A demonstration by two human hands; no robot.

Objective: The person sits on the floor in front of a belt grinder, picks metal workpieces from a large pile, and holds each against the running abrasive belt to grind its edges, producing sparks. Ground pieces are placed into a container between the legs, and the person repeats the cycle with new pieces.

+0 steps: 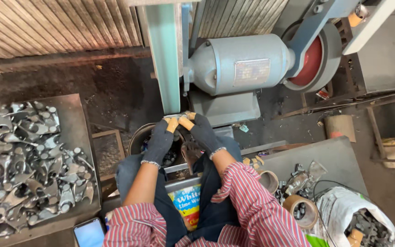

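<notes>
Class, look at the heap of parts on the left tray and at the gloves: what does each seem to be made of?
Heap of parts: probably bare steel, grey with bright glints, unpainted. Gloves, on the left hand and right hand: seemingly dark knitted fabric, matte, with ribbed cuffs; the orange fingertips look rubber-coated, though that is uncertain.

Both gloved hands, left hand [160, 139] and right hand [203, 131], reach forward, fingertips pinched together

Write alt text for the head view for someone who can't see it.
Both gloved hands, left hand and right hand, press a small metal part against the green sanding belt of a grey belt grinder. A tray of shiny metal parts lies to the left, and a phone sits beside the person's knee.
</notes>
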